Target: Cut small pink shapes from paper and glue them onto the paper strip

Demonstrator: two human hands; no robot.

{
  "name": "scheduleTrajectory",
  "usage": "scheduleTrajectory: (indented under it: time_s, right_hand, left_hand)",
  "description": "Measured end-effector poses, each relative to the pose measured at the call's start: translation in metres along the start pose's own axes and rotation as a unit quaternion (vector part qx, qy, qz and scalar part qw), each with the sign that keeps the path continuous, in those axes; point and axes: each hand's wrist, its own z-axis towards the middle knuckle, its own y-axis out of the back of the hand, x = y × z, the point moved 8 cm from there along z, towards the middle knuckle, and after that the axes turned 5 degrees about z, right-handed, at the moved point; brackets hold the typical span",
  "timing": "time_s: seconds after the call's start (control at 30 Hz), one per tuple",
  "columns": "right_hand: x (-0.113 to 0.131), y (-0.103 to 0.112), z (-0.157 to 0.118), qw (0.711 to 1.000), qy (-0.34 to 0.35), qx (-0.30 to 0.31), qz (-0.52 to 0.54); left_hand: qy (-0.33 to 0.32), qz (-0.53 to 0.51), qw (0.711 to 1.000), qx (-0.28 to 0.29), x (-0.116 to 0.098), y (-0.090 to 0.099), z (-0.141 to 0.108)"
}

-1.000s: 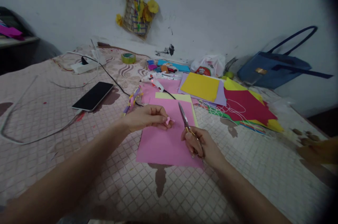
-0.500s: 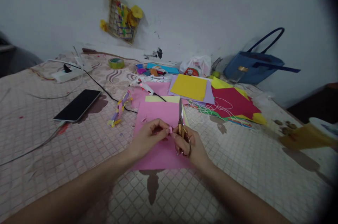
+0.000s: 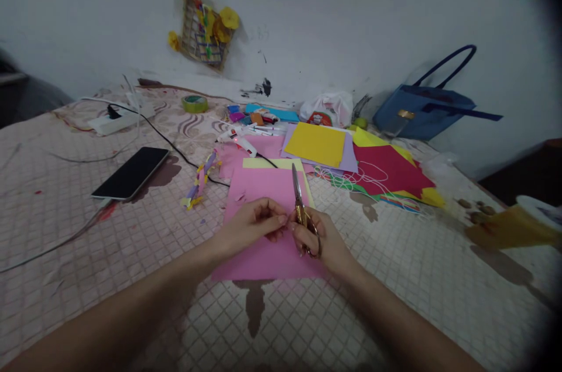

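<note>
My right hand is wrapped round the gold handles of a pair of scissors, whose blades look closed and point up and away. My left hand is closed in a pinch, its fingertips meeting those of my right hand. The small piece of pink paper between the fingertips is almost wholly hidden now. Beneath both hands lies a pink sheet, with small pink scraps near its left edge. A pale yellow sheet sticks out from under it at the back.
Left of the sheet are a braided paper strip and a phone on a cable. Behind it sit a glue gun, yellow paper, red paper and white string. A yellow cup lies tipped at right.
The small pink paper piece, visible between my fingertips before, is now mostly covered by them. The scissors' tips have swung a little to the left. The view has shifted slightly.
</note>
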Motion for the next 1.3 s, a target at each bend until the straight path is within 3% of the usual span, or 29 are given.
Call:
scheduleTrajectory:
  time_s: [0.27, 0.47, 0.63, 0.8, 1.3]
  right_hand:
    - [-0.006, 0.003, 0.002, 0.999, 0.013, -0.003, 0.030]
    - [-0.007, 0.001, -0.001, 0.997, 0.010, -0.010, 0.079]
    - [-0.009, -0.010, -0.007, 0.999, 0.030, 0.012, -0.009]
    - [-0.015, -0.014, -0.009, 0.993, 0.035, 0.004, -0.110]
    - [-0.016, -0.015, -0.008, 0.990, 0.048, 0.003, -0.135]
  left_hand:
    - [0.030, 0.009, 0.999, 0.008, 0.002, 0.003, 0.000]
    - [0.015, -0.019, 0.996, -0.084, -0.005, 0.015, -0.003]
    - [-0.023, -0.051, 0.986, -0.159, -0.011, 0.026, -0.006]
    - [-0.030, -0.075, 0.978, -0.194, -0.012, 0.031, -0.008]
    - [-0.032, -0.130, 0.971, -0.199, -0.010, 0.028, -0.009]
